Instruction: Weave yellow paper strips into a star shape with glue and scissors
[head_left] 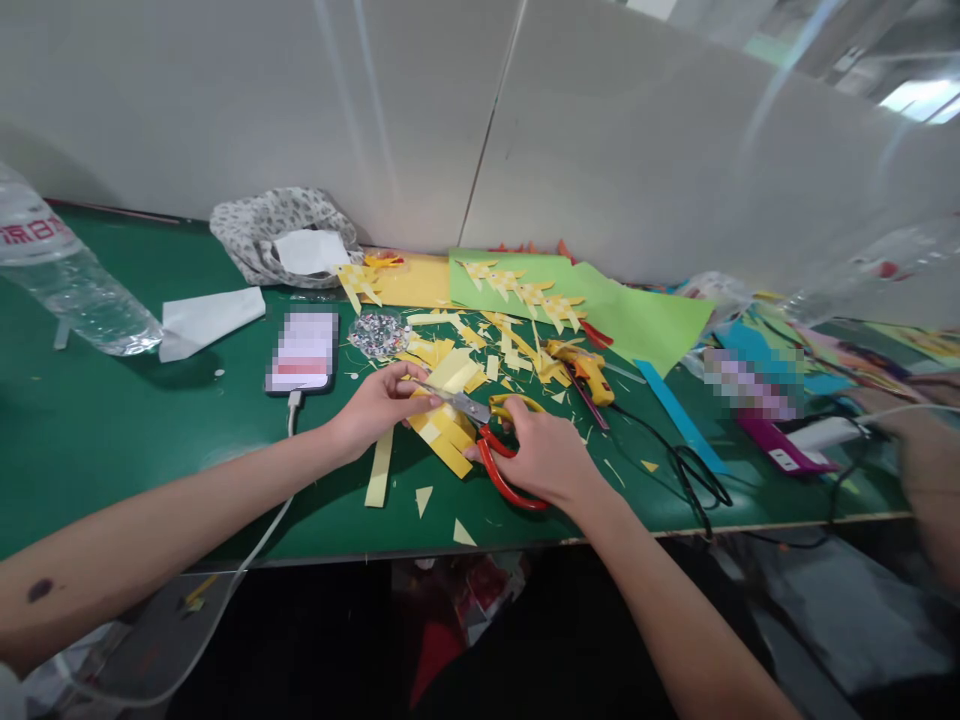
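My right hand (551, 450) is wrapped around the handles of a pair of scissors (471, 405), which have red and yellow grips. The metal blades point left, toward the fingertips of my left hand (381, 408). Thumb and forefinger of that hand are pinched on a piece of yellow paper at the blade tips, mostly hidden by the fingers. Under and around the blades lie yellow paper strips (442, 437), some pale and some deeper in shade. One pale strip (379, 470) lies just below my left hand. Small triangular offcuts (424, 499) are scattered near the table's front edge.
A phone (301, 345) with a white cable lies left, near a water bottle (82, 270) and a fabric bag (247, 230). Behind are green sheets (637, 315) with yellow paper leaf shapes (517, 285). A yellow glue gun (589, 370) lies right; another person's blurred arm (930, 480) reaches in.
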